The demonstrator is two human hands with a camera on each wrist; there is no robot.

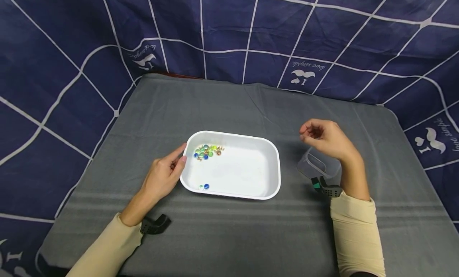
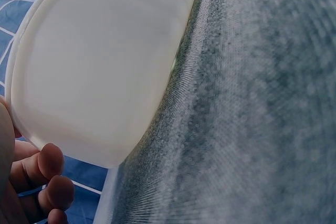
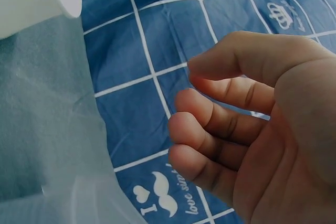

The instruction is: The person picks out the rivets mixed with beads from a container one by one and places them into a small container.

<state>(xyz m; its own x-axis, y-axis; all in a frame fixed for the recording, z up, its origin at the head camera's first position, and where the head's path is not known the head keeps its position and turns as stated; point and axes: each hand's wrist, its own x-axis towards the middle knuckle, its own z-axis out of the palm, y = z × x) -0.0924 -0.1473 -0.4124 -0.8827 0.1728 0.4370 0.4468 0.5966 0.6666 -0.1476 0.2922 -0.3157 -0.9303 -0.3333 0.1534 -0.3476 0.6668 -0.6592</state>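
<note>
A white tray [image 1: 244, 171] lies on the grey cloth. Its left end is gripped by my left hand [image 1: 163, 175], thumb and fingers at the rim. Inside, glass marbles [image 1: 206, 149] of green, blue and yellow cluster in the far left corner, with small gold tack-like pieces [image 1: 220, 148] among them. Two more marbles [image 1: 206, 186] sit by the near wall. My right hand [image 1: 328, 139] hovers above a clear plastic box [image 1: 312, 165], its fingers loosely curled. Nothing shows between those fingers in the right wrist view, where the hand [image 3: 252, 124] is seen palm side.
Grey cloth [image 1: 215, 237] covers the table. A dark blue curtain with white lines [image 1: 229, 30] hangs behind it and along both sides. The clear box stands right of the tray, partly hidden under my right hand and wrist.
</note>
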